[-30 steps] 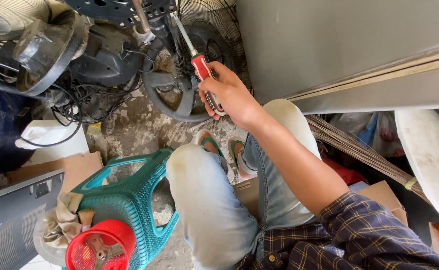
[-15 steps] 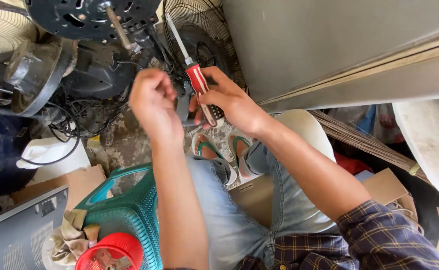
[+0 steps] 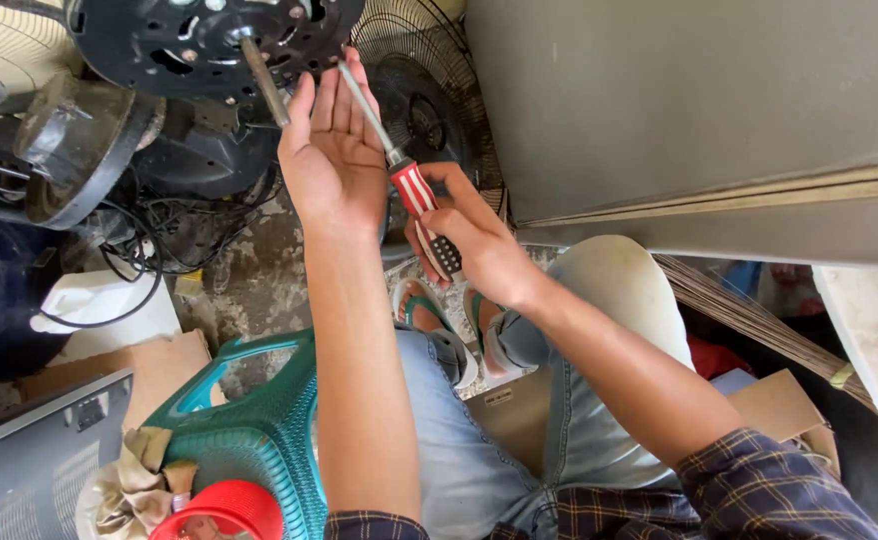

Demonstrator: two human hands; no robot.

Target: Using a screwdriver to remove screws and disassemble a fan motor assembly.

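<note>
My right hand (image 3: 474,240) grips a screwdriver (image 3: 414,190) with a red, white and black handle; its metal shaft points up and left. My left hand (image 3: 334,150) is raised palm up with fingers spread, next to the shaft, just below a black fan motor housing (image 3: 189,40) with a metal spindle (image 3: 264,80) sticking out. The screwdriver's tip lies near the housing's rim, beside my left fingertips. I sit with my knees in light jeans below my arms.
A wire fan guard (image 3: 429,110) leans behind the screwdriver against a grey panel (image 3: 679,100). A green plastic stool (image 3: 249,430) with a rag and a red cup (image 3: 219,515) stands lower left. Black cables, fan parts and cardboard lie on the left.
My left hand came into view, then rose and opened flat beneath the motor housing. The right hand lifted the screwdriver toward the housing, and the view shifted downward.
</note>
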